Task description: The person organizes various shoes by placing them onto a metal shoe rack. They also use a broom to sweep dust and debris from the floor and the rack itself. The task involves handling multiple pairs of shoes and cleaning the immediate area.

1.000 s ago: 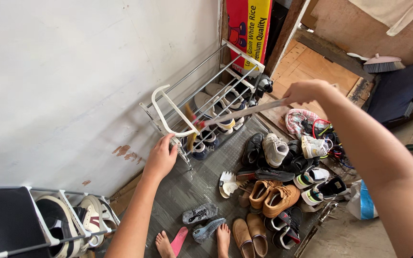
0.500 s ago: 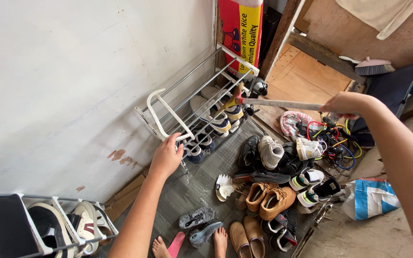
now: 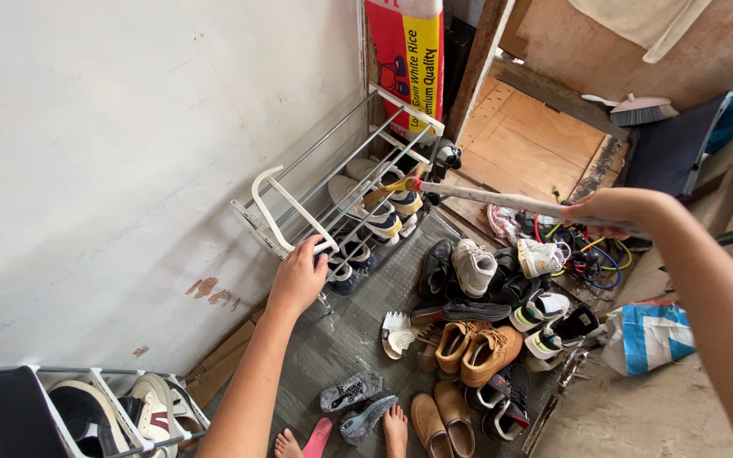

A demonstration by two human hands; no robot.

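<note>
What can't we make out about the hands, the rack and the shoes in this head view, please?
- Right hand: its grip on the long stick is turned away, so the fingers are hidden.
- Shoe rack: lower shoes are screened by its bars.
- Second rack: cut off by the bottom-left edge.
- Left hand: its palm covers the rack end.

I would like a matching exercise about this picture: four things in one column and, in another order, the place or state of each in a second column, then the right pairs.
Things:
1. left hand
2. right hand
3. tan lace-up shoes
4. hand broom

Places or states:
A. lying on the dark mat beside other shoes
B. gripping the near end of the white shoe rack
C. lying at the far side, by the brown wall
D. holding a long pale stick that reaches to the rack

Pairs: 1-B, 2-D, 3-A, 4-C
</note>
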